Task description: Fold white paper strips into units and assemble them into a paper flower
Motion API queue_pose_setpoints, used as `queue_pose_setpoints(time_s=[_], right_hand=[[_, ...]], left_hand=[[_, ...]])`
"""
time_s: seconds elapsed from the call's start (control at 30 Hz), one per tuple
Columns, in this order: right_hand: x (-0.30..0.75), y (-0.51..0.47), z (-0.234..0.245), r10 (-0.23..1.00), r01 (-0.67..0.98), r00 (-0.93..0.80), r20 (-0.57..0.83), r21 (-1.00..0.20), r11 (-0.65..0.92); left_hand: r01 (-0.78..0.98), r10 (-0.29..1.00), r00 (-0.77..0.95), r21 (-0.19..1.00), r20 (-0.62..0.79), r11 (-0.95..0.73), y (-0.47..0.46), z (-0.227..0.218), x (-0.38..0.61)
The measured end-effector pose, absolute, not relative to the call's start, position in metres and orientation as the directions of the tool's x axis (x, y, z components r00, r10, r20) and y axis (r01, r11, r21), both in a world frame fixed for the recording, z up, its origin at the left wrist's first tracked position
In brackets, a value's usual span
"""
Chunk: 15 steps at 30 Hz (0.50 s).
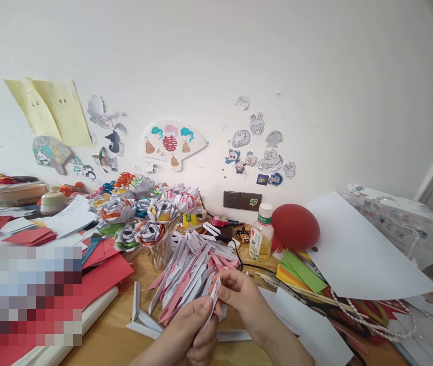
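Observation:
A folded white and pink paper strip (pixel 213 299) stands tilted between my two hands, low in the middle of the view. My left hand (pixel 192 325) pinches its lower part between thumb and fingers. Thumb and fingers of my right hand (pixel 241 292) close on its upper end. Right behind my hands lies a heap of folded white and pink paper strips (pixel 193 262). A few white folded strips (pixel 145 320) rest on the wooden table (pixel 104 325) to the left of my left hand.
Paper flowers (pixel 151 213) fill a container behind the heap. A drink bottle (pixel 261 234) and a red balloon (pixel 295 226) stand behind my right hand. Large white paper (pixel 365 249), coloured paper (pixel 303 269) and a bead string (pixel 369 320) lie right; red paper (pixel 104 279) left.

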State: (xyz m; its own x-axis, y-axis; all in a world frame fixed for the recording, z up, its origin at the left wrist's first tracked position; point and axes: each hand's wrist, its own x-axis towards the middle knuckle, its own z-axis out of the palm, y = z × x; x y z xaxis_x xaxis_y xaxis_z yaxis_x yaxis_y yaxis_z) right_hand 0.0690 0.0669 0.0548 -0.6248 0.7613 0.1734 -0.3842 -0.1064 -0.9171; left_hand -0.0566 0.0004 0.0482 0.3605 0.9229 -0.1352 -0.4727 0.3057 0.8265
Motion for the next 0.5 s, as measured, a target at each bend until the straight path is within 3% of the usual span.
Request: queue_pose_setpoints(time_s=[0.17,0.37,0.5], right_hand=[[0.069,0.069,0.053,0.784,-0.296,-0.587,0.202,-0.955,0.024],[0.067,0.068,0.055,0.866,0.023,-0.459,0.198,-0.972,0.235],[0.070,0.065,0.061,0.857,0.132,-0.466,0.219,-0.941,0.312]], left_hand=[[-0.473,0.955,0.275,0.850,-0.109,0.233,0.005,0.040,-0.055],[-0.198,0.999,-0.010,0.979,-0.049,0.046,0.017,0.028,-0.056],[-0.088,0.991,0.106,0.992,-0.077,0.087,0.016,0.034,-0.059]])
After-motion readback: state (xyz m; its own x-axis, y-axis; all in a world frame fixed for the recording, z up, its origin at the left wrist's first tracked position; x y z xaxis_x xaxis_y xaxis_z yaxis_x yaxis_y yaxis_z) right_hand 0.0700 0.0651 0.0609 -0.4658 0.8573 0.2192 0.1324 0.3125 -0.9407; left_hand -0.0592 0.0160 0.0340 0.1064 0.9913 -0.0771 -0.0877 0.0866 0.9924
